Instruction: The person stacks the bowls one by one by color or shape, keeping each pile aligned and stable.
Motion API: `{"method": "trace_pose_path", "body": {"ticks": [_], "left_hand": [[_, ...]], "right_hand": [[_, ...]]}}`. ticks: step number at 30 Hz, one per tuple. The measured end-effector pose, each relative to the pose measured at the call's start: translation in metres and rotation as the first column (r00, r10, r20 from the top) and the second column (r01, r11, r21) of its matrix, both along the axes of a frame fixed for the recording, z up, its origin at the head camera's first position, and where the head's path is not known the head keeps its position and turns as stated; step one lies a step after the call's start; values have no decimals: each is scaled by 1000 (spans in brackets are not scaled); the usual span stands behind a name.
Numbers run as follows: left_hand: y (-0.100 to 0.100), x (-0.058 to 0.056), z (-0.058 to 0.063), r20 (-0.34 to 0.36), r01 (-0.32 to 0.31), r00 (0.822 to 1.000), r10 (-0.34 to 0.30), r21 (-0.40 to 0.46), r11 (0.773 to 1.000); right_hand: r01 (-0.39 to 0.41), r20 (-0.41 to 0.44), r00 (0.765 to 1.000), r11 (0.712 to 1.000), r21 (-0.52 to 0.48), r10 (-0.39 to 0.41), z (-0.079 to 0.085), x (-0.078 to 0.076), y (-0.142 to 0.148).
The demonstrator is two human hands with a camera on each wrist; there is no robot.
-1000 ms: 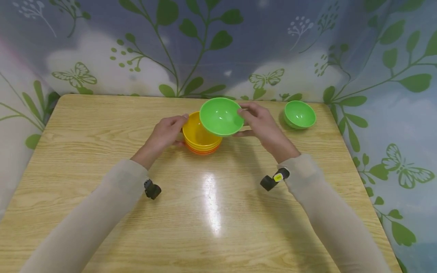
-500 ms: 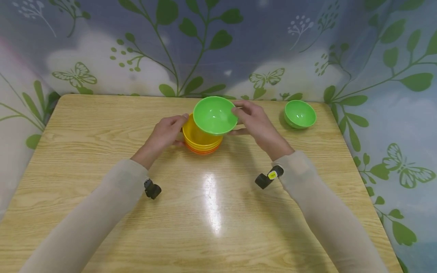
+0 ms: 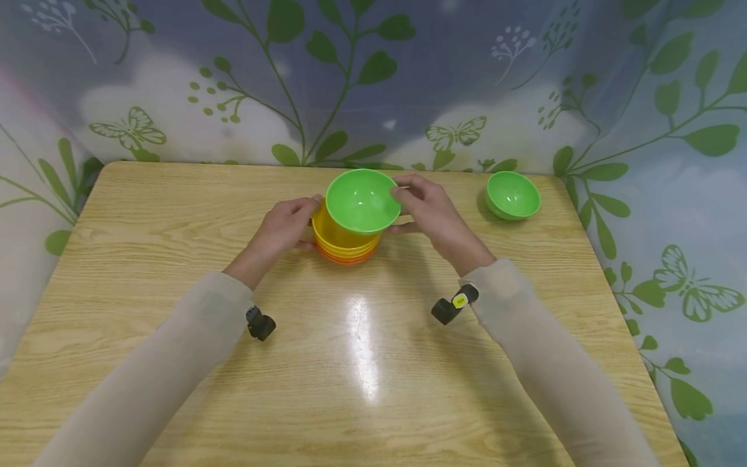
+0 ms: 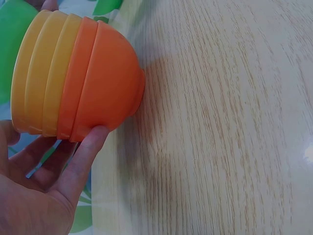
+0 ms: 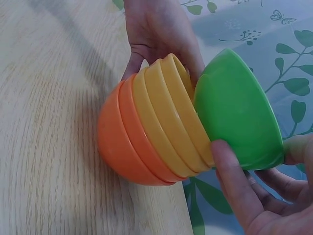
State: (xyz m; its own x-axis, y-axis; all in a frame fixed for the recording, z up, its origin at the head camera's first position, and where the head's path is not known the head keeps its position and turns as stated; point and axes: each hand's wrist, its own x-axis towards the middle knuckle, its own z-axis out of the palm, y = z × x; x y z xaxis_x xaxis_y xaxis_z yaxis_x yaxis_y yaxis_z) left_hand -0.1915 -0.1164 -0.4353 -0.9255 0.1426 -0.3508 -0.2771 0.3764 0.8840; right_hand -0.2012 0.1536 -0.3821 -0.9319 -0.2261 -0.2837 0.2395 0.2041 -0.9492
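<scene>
A stack of nested bowls, yellow bowls (image 3: 348, 243) above orange bowls (image 4: 110, 73), stands on the wooden table, its foot at the tabletop. My left hand (image 3: 281, 227) grips the stack's left side, thumb at the rim and fingers against the outer wall. My right hand (image 3: 428, 214) holds a green bowl (image 3: 362, 202) by its right side, thumb at the rim and fingers underneath. This bowl is tilted over the mouth of the top yellow bowl; in the right wrist view, the green bowl (image 5: 234, 112) has its base close against that yellow rim. Whether they touch is unclear.
A second green bowl (image 3: 513, 196) sits upright near the back right corner of the wooden table (image 3: 303, 389). Behind the table hangs a leaf-and-butterfly patterned cloth (image 3: 233, 78), close to the back edge. Another patterned stretch runs along the right side.
My right hand has carried the green bowl leftward over the stack, and it sits slightly lower now than half a second ago. The left hand and the stack have not moved.
</scene>
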Motion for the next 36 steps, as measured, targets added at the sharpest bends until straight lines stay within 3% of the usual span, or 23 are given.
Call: {"method": "trace_pose_path", "body": {"ticks": [36], "left_hand": [[-1,3,-1,-13,-6,1000,7,38,999]], "right_hand": [[-22,-1,1000,996,92,23,-17,4,-10]]}}
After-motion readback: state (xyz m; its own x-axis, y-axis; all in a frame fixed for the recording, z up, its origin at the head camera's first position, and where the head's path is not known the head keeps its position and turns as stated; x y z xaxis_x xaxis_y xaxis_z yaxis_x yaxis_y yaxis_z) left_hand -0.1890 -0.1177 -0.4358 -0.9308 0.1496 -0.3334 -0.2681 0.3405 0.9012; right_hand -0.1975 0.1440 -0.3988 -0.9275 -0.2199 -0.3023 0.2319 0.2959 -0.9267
